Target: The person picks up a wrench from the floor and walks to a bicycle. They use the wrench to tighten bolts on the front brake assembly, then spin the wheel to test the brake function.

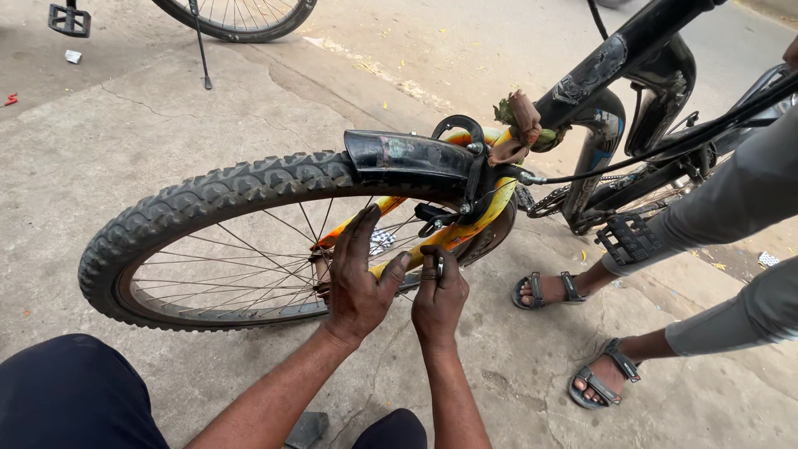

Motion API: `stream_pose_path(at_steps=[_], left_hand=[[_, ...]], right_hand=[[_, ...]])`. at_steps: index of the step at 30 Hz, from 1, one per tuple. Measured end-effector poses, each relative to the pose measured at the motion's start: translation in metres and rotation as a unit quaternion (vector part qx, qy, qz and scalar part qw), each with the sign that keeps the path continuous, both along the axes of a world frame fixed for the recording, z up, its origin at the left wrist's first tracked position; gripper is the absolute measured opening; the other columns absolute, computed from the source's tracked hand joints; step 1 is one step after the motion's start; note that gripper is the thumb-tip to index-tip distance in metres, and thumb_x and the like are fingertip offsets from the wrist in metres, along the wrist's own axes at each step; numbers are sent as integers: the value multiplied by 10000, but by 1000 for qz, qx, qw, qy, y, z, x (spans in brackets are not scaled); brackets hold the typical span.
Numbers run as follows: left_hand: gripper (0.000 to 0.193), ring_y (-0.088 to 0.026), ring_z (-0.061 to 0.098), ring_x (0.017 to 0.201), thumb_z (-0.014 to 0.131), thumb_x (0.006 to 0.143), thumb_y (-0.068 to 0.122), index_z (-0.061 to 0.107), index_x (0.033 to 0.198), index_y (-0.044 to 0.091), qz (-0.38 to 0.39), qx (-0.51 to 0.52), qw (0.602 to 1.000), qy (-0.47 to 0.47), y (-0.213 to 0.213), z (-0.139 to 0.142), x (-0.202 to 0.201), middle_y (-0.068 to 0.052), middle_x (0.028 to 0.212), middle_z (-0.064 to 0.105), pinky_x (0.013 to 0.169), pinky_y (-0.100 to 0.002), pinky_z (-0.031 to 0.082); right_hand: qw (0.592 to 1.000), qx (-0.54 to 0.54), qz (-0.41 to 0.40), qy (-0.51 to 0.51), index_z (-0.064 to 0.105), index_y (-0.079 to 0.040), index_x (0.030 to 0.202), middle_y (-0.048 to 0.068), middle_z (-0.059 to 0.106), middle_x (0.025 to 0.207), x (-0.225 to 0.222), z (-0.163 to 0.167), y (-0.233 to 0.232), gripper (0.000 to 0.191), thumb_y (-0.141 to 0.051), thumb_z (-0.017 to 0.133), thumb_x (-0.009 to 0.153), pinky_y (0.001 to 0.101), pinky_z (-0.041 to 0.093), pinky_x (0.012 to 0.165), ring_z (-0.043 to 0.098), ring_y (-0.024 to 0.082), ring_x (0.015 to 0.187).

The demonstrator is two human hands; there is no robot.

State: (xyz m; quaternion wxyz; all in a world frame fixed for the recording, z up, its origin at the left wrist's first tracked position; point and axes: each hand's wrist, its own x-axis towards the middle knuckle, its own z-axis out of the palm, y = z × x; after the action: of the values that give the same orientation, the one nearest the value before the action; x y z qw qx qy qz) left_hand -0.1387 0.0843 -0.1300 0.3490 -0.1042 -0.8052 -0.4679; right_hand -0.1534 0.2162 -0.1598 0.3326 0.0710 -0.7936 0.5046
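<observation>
A bicycle's front wheel (208,199) with a knobby black tire stands on the concrete, under a short black mudguard (407,155) and a yellow-orange fork (465,229). My left hand (357,278) lies flat against the spokes and the fork leg, fingers spread and pointing up. Right beside it, my right hand (438,295) pinches a small metal part (439,268) at the lower end of the fork, near the brake arm (436,218). Both hands are smeared with grease.
Another person in grey trousers and sandals (544,288) stands at the right beside the black bicycle frame (619,62). A black pedal (628,239) hangs near their leg. A second bicycle's wheel (241,18) and kickstand (201,50) are at the top left. My dark-trousered knee (75,391) is at the bottom left.
</observation>
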Motion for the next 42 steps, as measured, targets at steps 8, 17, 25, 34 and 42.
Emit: stream_pose_path(at_steps=[8, 17, 25, 34, 42], left_hand=[[932, -405, 464, 1416, 736, 878, 573, 395, 1501, -31, 6, 45, 998, 47, 6, 9, -19, -262, 1454, 486, 1213, -504, 367], [955, -298, 504, 1404, 818, 753, 613, 516, 1459, 45, -222, -22, 974, -40, -29, 32, -96, -187, 1487, 563, 1148, -430, 424], [508, -210, 686, 1179, 808, 834, 466, 735, 1217, 141, -185, -46, 979, -67, -19, 27, -103, -58, 1193, 771, 996, -358, 535], [509, -220, 731, 1108, 823, 800, 436, 728, 1183, 115, -199, 32, 978, -49, -17, 42, -97, -77, 1133, 783, 955, -364, 556], [490, -219, 735, 1077, 804, 833, 488, 755, 1163, 129, -191, 18, 980, -57, -18, 47, -91, -51, 1108, 795, 922, -365, 546]], right_hand=[[984, -125, 64, -111, 740, -19, 1148, 60, 687, 835, 36, 10, 20, 204, -135, 603, 1053, 272, 444, 646, 543, 108, 739], [997, -3, -1, -80, 717, -40, 1136, 72, 748, 811, 26, 7, 13, 175, -89, 600, 1016, 284, 456, 555, 595, 126, 612], [995, 61, -14, 76, 669, -33, 1133, 114, 747, 936, 28, 0, 8, 134, -38, 592, 1024, 322, 541, 683, 712, 151, 807], [998, 47, -50, 11, 695, -26, 1092, 89, 664, 733, 52, 10, 17, 131, -34, 614, 988, 315, 467, 549, 562, 131, 571], [998, 18, -55, -2, 694, -23, 1105, 84, 667, 724, 56, 6, 6, 141, -52, 588, 1016, 306, 457, 537, 550, 124, 569]])
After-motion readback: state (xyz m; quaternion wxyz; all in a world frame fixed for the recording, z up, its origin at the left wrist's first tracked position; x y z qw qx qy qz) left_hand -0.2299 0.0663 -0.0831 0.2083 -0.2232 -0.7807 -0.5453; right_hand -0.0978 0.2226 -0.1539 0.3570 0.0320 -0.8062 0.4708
